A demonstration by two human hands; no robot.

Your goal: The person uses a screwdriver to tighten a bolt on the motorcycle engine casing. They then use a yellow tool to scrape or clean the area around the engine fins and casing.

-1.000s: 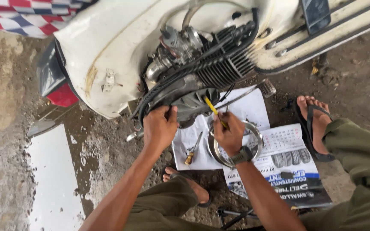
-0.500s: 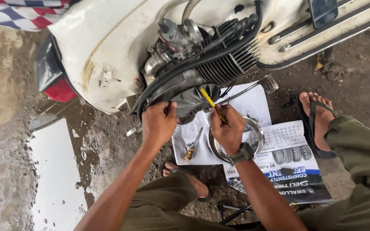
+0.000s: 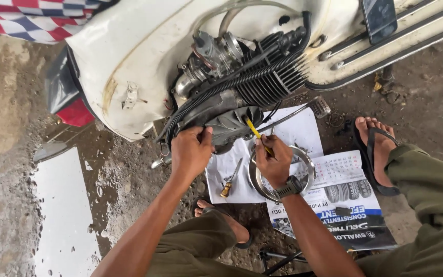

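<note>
We are working the yellow-handled screwdriver [image 3: 256,134] into the dark engine cover [image 3: 234,124], our right hand [image 3: 274,163] closed around it, while our left hand [image 3: 192,150] is gripping the cover's edge to steady it above the papers [image 3: 303,134] on the floor.

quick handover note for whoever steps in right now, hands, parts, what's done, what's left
Left hand: fingers pinching the grey engine cover at its left edge.
Right hand: gripping a yellow-handled screwdriver, tip at the cover.
White scooter lies on its side, engine exposed. On the paper sheets: a metal ring and a small brass-tipped tool.
Done: side panel is off.
Left: the cover is still on the engine.
</note>
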